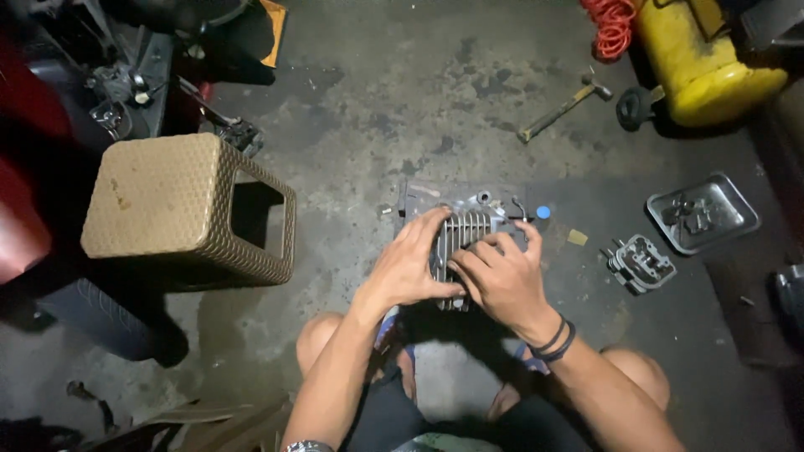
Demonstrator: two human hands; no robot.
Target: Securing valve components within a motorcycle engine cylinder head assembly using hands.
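Grip: left hand, right hand both clasp finned cylinder, prob. closed.

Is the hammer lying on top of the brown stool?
No, the hammer lies on the concrete floor near the yellow tank, far from the stool.

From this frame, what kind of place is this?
Likely a small motorcycle repair shop: stained concrete floor, both hands on a finned engine cylinder, a hammer and a metal parts tray nearby.
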